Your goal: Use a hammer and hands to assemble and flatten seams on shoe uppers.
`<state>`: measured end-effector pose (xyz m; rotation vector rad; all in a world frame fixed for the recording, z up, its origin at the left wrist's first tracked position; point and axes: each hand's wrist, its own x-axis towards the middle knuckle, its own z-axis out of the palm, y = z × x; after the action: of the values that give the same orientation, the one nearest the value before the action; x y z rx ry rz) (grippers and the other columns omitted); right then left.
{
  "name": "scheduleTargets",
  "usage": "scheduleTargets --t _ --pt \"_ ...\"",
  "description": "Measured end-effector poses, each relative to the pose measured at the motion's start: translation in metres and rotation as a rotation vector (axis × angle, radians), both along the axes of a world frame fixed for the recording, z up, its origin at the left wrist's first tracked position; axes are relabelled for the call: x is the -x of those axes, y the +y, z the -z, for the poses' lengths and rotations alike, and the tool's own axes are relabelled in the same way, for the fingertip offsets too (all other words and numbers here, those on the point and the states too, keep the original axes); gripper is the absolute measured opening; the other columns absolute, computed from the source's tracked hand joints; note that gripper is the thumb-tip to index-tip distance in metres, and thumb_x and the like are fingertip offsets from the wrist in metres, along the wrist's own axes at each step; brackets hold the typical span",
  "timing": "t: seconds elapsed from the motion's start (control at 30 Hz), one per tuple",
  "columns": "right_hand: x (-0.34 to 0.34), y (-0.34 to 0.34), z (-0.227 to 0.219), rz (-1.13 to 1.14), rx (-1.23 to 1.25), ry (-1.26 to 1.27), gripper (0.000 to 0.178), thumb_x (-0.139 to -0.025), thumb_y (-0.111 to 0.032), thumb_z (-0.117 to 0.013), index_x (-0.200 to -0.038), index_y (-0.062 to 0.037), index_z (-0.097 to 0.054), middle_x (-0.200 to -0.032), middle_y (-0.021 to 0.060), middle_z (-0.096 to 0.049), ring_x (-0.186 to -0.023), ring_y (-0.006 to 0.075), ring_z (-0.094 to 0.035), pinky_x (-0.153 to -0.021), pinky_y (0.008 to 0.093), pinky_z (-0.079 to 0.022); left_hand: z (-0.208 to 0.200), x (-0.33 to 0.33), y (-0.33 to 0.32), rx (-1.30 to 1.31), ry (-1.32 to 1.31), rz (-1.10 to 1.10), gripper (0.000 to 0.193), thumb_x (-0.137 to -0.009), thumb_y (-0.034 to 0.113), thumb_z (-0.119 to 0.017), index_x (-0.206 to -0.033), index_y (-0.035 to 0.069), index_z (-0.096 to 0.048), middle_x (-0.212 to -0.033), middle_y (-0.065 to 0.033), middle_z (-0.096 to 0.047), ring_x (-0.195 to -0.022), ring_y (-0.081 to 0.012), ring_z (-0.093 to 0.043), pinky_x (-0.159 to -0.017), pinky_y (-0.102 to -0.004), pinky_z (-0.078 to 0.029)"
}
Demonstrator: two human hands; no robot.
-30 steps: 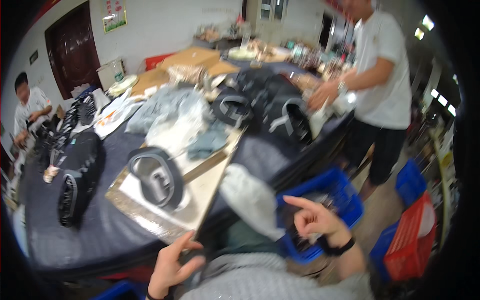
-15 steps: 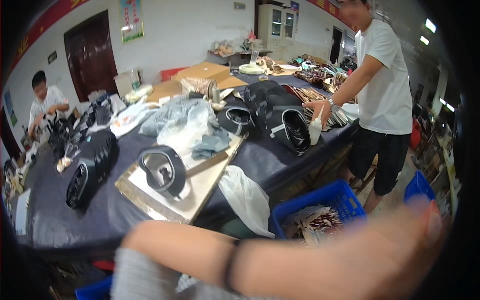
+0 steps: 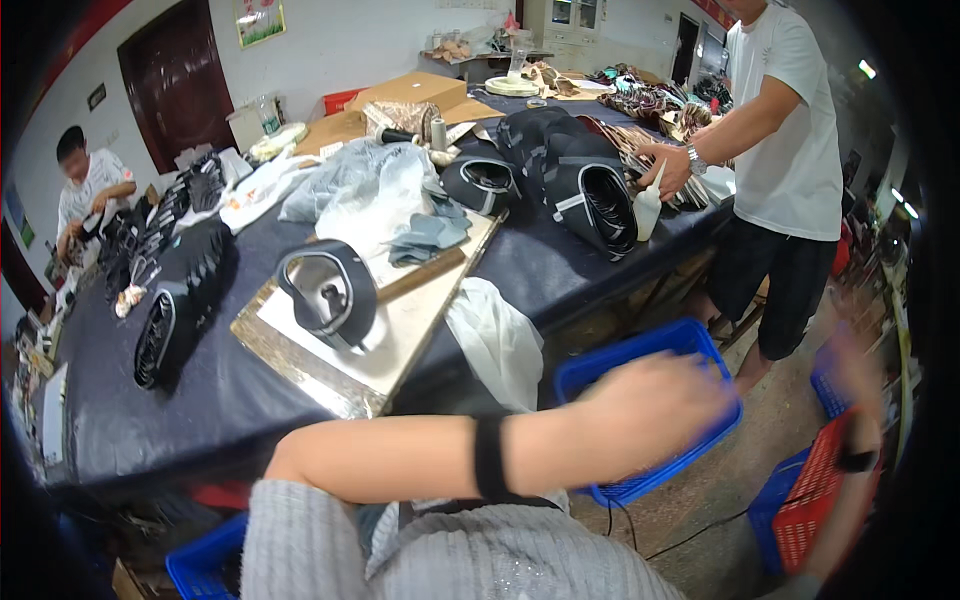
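Note:
My left arm, with a black band at the wrist, reaches rightward across the front. My left hand (image 3: 655,405) is smeared by motion above a blue crate (image 3: 575,378), and its fingers cannot be made out. Far to the right, my right hand (image 3: 850,375) is blurred too, above a red crate (image 3: 815,500); a dark band circles that wrist. Nothing can be made out in either hand. On a pale board (image 3: 395,375) on the table stands a curved black piece with grey edging (image 3: 355,275), like a shoe upper. A wooden stick (image 3: 430,272) lies beside it.
Black nested bundles (image 3: 595,200) lie on the dark table (image 3: 200,420), another bundle (image 3: 180,310) at left. Plastic bags (image 3: 375,205) cover the middle. A co-worker (image 3: 785,130) stands at right, a hand by a white squeeze bottle (image 3: 648,212). Another person (image 3: 90,190) works far left.
My left hand has drawn back from the lower right corner to above the blue crate. My right hand now shows at the right. The view has tilted downward.

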<state>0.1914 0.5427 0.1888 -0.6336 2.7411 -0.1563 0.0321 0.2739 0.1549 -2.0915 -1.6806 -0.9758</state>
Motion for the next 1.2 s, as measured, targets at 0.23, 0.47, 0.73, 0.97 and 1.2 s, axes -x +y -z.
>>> scheduleTargets --t 0.23,0.47,0.73,0.97,1.2 --pt "-0.041 -0.071 0.008 0.652 0.132 1.296 0.032 -0.089 -0.025 -0.052 -0.114 -0.0045 -0.057 -0.106 0.0093 -0.061 -0.099 0.0218 -0.058 -0.087 0.0353 -0.046 0.035 0.026 -0.141 -0.038 -0.045 -0.349 0.028 -0.076 0.011 -0.071 -0.101 0.001 -0.064 -0.097 -0.0174 -0.067 -0.091 -0.0321 -0.066 -0.079 -0.0382 -0.055" --pt "0.158 -0.212 0.143 -0.056 0.606 0.032 0.047 -0.09 -0.03 -0.06 -0.126 -0.0025 -0.05 -0.098 0.0183 -0.063 -0.094 0.0366 -0.06 -0.079 0.0439 -0.049 0.156 -0.005 -0.241 0.123 -0.316 -0.73 0.017 -0.075 0.004 -0.07 -0.092 0.005 -0.068 -0.072 -0.0054 -0.064 -0.069 -0.0191 -0.063 -0.094 -0.0383 -0.045" --pt "0.252 -0.294 0.091 -0.431 0.711 0.12 0.043 -0.084 -0.023 -0.065 -0.122 -0.0042 -0.055 -0.083 0.0123 -0.062 -0.081 0.0315 -0.062 -0.069 0.0397 -0.05 0.143 0.003 -0.224 -0.156 -0.411 -1.059 0.018 -0.075 0.002 -0.07 -0.093 0.002 -0.067 -0.064 -0.0051 -0.059 -0.061 -0.0181 -0.06 -0.086 -0.0379 -0.05" --pt "0.285 -0.256 0.078 -0.734 0.629 -0.265 0.052 -0.084 -0.016 -0.069 -0.13 0.0009 -0.05 -0.101 0.0132 -0.066 -0.089 0.026 -0.066 -0.08 0.0334 -0.051 0.123 -0.001 -0.23 -0.267 -0.385 -1.215 0.018 -0.074 0.001 -0.071 -0.092 0.002 -0.068 -0.067 -0.0077 -0.062 -0.064 -0.0225 -0.063 -0.072 -0.036 -0.054" --pt "0.263 -0.212 -0.012 -0.347 0.653 0.788 0.046 -0.089 -0.021 -0.058 -0.125 0.0056 -0.046 -0.116 0.0171 -0.06 -0.096 0.0253 -0.063 -0.086 0.0364 -0.052 0.089 0.017 -0.277 -0.404 -0.424 -1.469 0.015 -0.074 -0.004 -0.067 -0.088 0.0 -0.068 -0.073 -0.0088 -0.067 -0.065 -0.0257 -0.064 -0.062 -0.0342 -0.051"
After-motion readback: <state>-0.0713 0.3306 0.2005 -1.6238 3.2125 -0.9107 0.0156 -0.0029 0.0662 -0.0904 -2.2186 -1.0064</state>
